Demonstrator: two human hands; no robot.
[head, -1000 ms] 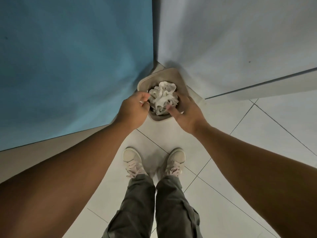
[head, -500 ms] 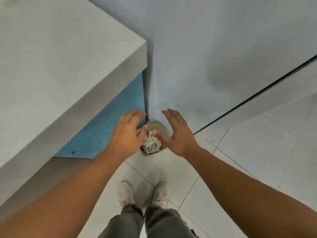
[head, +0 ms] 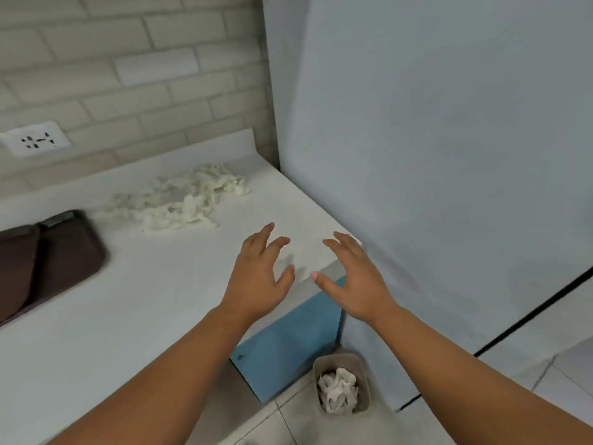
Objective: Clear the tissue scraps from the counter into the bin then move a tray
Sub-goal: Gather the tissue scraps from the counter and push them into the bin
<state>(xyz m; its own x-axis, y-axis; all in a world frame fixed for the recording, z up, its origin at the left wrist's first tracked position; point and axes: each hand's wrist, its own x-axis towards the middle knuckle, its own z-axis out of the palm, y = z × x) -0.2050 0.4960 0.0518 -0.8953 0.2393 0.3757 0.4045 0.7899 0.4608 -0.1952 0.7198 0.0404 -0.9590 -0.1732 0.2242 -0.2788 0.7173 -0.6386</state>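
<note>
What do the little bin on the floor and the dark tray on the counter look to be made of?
The bin looks like matte beige plastic: thin, smooth walls with rounded corners. The tray looks like dark brown moulded plastic with a dull sheen and a rounded raised rim, though the blur leaves that uncertain.

The setting looks like a kitchen or a small pantry corner in a home or office. A pale stone-look counter (head: 134, 303) runs along a wall of light brick-shaped tiles (head: 128, 69), with a raised lip where counter meets wall. A white wall socket (head: 35, 142) sits in the tiles just above the counter's far left. Below the counter's front edge is a blue cabinet face (head: 288, 345). Right of the counter stands a tall plain grey panel (head: 433, 155). The floor (head: 529, 374) beneath is large pale tiles.
</note>
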